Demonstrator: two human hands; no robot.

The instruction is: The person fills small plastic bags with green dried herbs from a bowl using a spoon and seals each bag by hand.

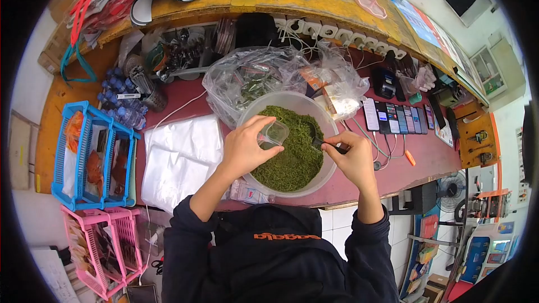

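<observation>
A large translucent plastic bowl (328, 173) sits near the front edge of the table, filled with loose, dry-looking green shreds (292, 169). Over its left side, my left hand (245, 145) grips a small clear plastic cup (275, 133) between thumb and fingers. What the cup contains is hard to make out. My right hand (355, 160) pinches the handle of a black spoon (335, 147) at the bowl's right side. The spoon's head rests among the green shreds.
Behind the bowl lie clear plastic bags (224, 81). White plastic sheets (182, 157) and a blue basket (92, 160) are on the left, above a pink basket (104, 247). Several phones (393, 118) with cables and an orange marker (410, 158) lie on the right.
</observation>
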